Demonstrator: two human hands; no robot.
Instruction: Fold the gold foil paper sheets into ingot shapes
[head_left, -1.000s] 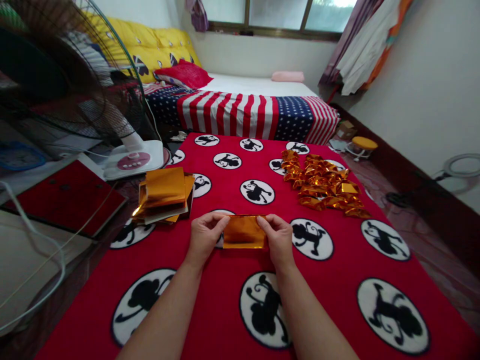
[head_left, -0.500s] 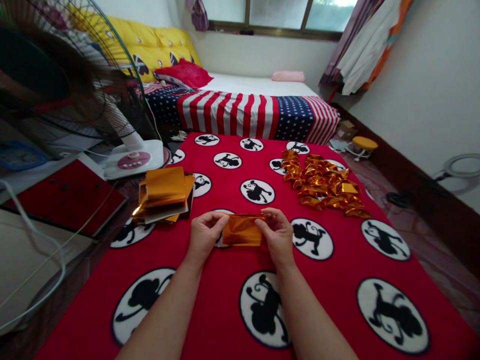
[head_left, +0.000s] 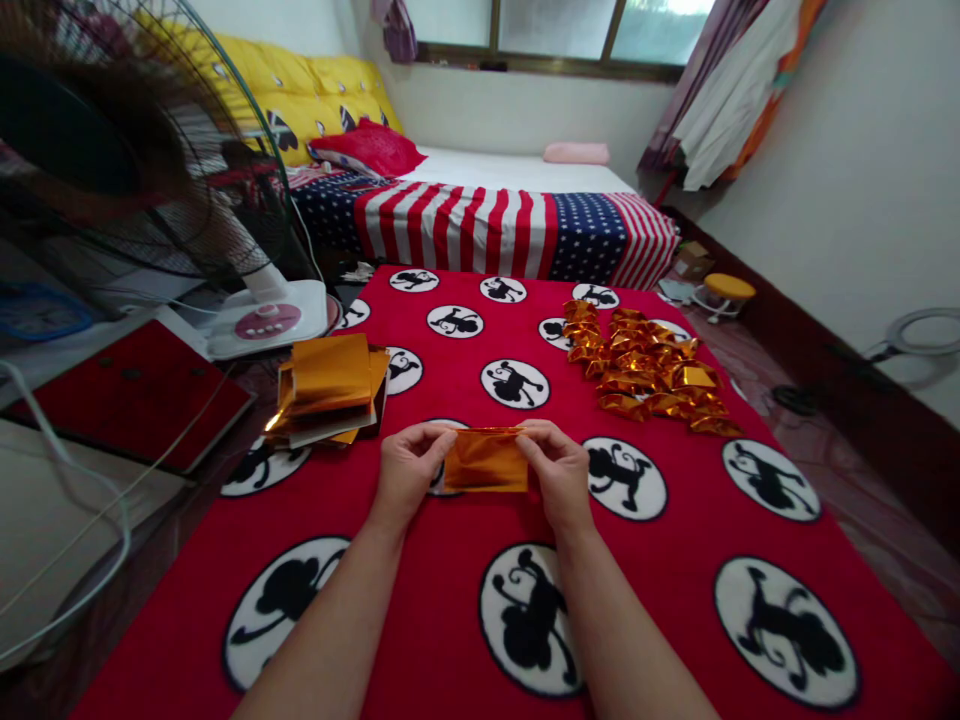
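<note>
A sheet of shiny gold foil paper (head_left: 486,462), folded into a wide rectangle, is held just over the red cloth (head_left: 450,580). My left hand (head_left: 412,465) pinches its top left corner between thumb and fingers. At the top right corner, my right hand (head_left: 556,468) has the same kind of pinch. Left of my hands lies a stack of flat gold foil paper (head_left: 330,380), its sheets unevenly piled. To the right, beyond my right hand, many folded gold foil pieces (head_left: 637,375) sit in rows.
A fan (head_left: 262,300) with a white base stands at the left, by a dark red panel (head_left: 127,395) and a white cable (head_left: 112,480). Behind the cloth is a bed with a flag-patterned cover (head_left: 465,225). A yellow-topped stool (head_left: 729,288) is at the right wall.
My right thumb has shifted slightly up and outward to the top right corner of the foil paper. My left hand has barely moved.
</note>
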